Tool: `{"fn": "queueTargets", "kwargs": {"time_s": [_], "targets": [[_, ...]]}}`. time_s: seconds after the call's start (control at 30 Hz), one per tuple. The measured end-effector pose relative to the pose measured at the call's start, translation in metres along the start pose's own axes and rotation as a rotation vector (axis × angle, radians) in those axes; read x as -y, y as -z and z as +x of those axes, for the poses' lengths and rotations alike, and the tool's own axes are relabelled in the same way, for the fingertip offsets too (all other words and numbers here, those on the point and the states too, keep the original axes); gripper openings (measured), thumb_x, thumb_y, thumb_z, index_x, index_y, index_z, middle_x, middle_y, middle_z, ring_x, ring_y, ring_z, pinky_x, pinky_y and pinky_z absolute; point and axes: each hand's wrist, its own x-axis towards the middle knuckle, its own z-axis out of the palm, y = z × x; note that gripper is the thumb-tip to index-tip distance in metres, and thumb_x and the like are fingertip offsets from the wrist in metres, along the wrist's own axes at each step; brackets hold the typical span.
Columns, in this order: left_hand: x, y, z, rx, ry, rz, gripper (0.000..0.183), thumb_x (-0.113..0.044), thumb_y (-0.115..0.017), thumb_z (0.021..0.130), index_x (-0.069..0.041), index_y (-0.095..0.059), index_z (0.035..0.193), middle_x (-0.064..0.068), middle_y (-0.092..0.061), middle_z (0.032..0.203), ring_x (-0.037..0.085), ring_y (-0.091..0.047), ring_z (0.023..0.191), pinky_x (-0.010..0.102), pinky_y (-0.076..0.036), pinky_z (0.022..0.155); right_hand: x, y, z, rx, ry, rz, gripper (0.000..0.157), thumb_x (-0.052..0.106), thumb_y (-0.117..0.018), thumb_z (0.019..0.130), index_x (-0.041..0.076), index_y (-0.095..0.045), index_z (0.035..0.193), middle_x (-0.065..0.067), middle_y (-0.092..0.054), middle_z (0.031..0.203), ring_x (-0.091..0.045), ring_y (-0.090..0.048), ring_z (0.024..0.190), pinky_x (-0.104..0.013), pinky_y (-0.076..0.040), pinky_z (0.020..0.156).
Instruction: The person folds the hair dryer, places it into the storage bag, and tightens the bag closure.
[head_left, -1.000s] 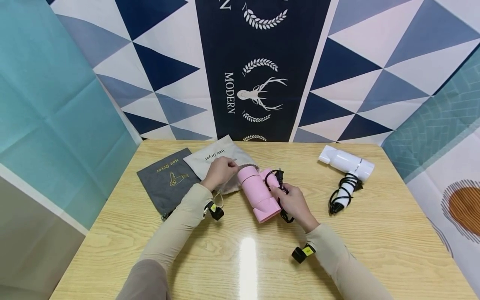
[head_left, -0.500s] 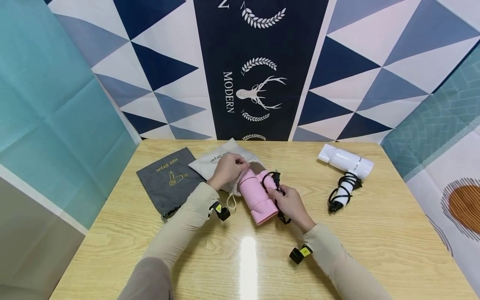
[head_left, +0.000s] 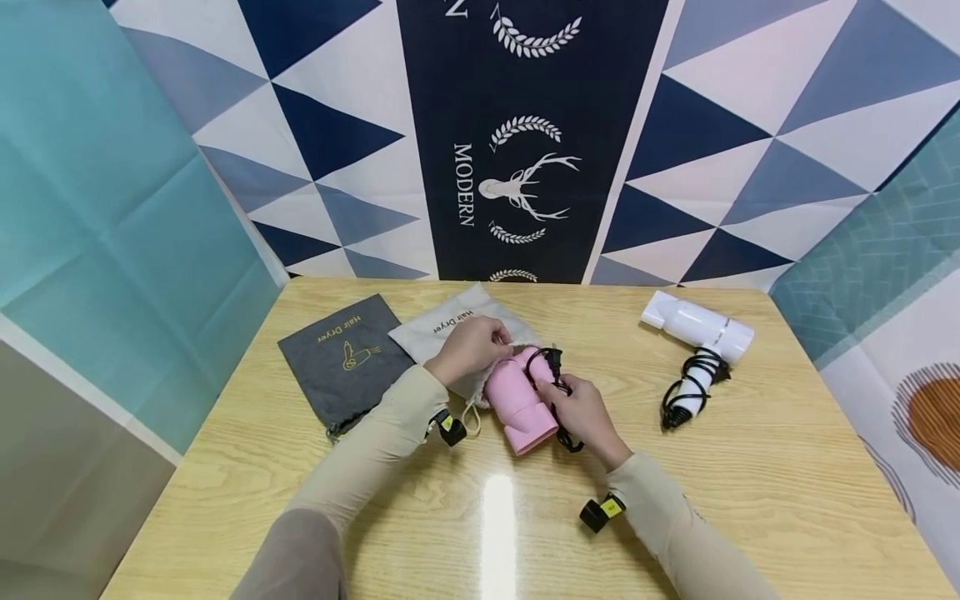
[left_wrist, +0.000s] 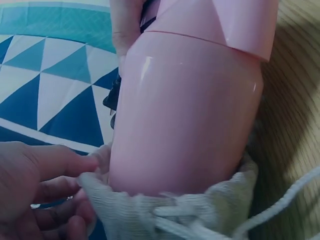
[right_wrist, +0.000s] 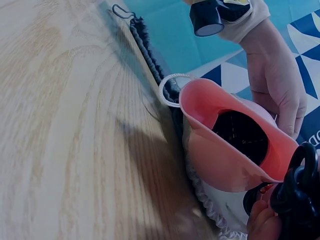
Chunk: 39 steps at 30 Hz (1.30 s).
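Note:
A pink hair dryer (head_left: 517, 400) lies partly inside a light grey drawstring bag (head_left: 427, 327) printed "Hair Dryer"; its rear end is hidden by the cloth. My left hand (head_left: 474, 346) pinches the edge of the bag's mouth, and in the left wrist view the gathered rim (left_wrist: 175, 212) surrounds the dryer's pink barrel (left_wrist: 185, 115). With my right hand (head_left: 585, 415) I grip the dryer's handle, which has a black cord (head_left: 553, 367) wound round it. The right wrist view looks into the flared pink nozzle (right_wrist: 235, 140), which points out of the bag.
A dark grey "Hair Dryer" bag (head_left: 337, 358) lies flat on the left of the wooden table (head_left: 420, 517), partly under the left forearm. Toward the back right lies a white hair dryer (head_left: 697, 325) with its black cord wrapped round the handle. A patterned cloth backdrop (head_left: 540, 167) stands behind.
The light grey bag's mouth has been drawn over the pink dryer's rear, covering more of its barrel. My left hand has moved right with the rim; the right hand keeps its grip.

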Motion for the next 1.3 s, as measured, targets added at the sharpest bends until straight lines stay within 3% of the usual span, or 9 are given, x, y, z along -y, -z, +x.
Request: {"fn": "queueTargets", "kwargs": {"time_s": [0.27,0.5,0.7,0.8,0.93,1.1,1.3], "targets": [[-0.011,-0.005,0.010,0.078,-0.073,0.117,0.021,-0.021,-0.075,0.084,-0.011,-0.070,0.102,0.002,-0.068,0.095,0.017,-0.061,0.089,0.032,-0.049,0.083,-0.002,-0.001,-0.002,-0.002,0.028,-0.018,0.039,0.034,-0.057,0.097,-0.004,-0.065,0.106,-0.012,-0.064,0.086,-0.017,-0.054,0.074,-0.027,-0.044,0.064],[-0.014,-0.010,0.021,0.067,-0.089,0.157,0.016,-0.017,-0.069,0.086,-0.011,-0.072,0.101,0.004,-0.069,0.100,0.018,-0.063,0.095,0.033,-0.050,0.085,-0.003,-0.003,0.000,0.010,0.034,-0.027,0.042,0.035,-0.057,0.097,-0.004,-0.065,0.110,-0.015,-0.066,0.092,-0.019,-0.055,0.078,-0.027,-0.045,0.067],[-0.010,-0.013,0.026,0.033,-0.090,0.127,0.012,-0.022,-0.066,0.090,-0.012,-0.074,0.089,0.002,-0.073,0.091,0.018,-0.066,0.087,0.032,-0.052,0.080,-0.004,-0.003,0.002,0.010,0.040,-0.037,0.039,0.034,-0.058,0.097,-0.003,-0.066,0.106,-0.014,-0.065,0.087,-0.019,-0.055,0.076,-0.028,-0.044,0.065],[-0.009,-0.014,0.026,0.017,-0.075,0.079,0.015,-0.024,-0.066,0.092,-0.013,-0.075,0.088,0.001,-0.073,0.087,0.016,-0.065,0.082,0.030,-0.052,0.078,-0.003,-0.003,0.003,0.009,0.049,-0.046,0.046,0.035,-0.058,0.097,-0.006,-0.063,0.116,-0.022,-0.068,0.103,-0.026,-0.062,0.090,-0.037,-0.052,0.077],[-0.009,-0.014,0.026,0.008,-0.039,0.003,0.017,-0.029,-0.067,0.092,-0.015,-0.076,0.088,-0.002,-0.072,0.084,0.013,-0.063,0.078,0.026,-0.050,0.075,-0.001,-0.004,0.004,0.013,0.072,-0.058,0.054,0.036,-0.057,0.097,-0.009,-0.057,0.126,-0.029,-0.064,0.120,-0.032,-0.062,0.105,-0.048,-0.051,0.091],[-0.011,-0.015,0.026,-0.016,-0.027,-0.042,0.019,-0.032,-0.067,0.092,-0.017,-0.076,0.086,-0.004,-0.073,0.087,0.013,-0.063,0.082,0.026,-0.050,0.077,0.002,-0.004,0.006,0.011,0.104,-0.086,0.045,0.034,-0.059,0.096,-0.007,-0.063,0.116,-0.023,-0.067,0.102,-0.023,-0.059,0.086,-0.036,-0.050,0.075],[-0.014,-0.016,0.026,-0.062,-0.056,-0.081,0.019,-0.031,-0.067,0.092,-0.014,-0.075,0.087,-0.002,-0.073,0.090,0.013,-0.064,0.086,0.027,-0.049,0.081,0.007,-0.004,0.010,0.024,0.129,-0.114,0.035,0.034,-0.061,0.095,-0.001,-0.064,0.098,-0.007,-0.053,0.071,-0.016,-0.048,0.065,-0.027,-0.039,0.058]]}}
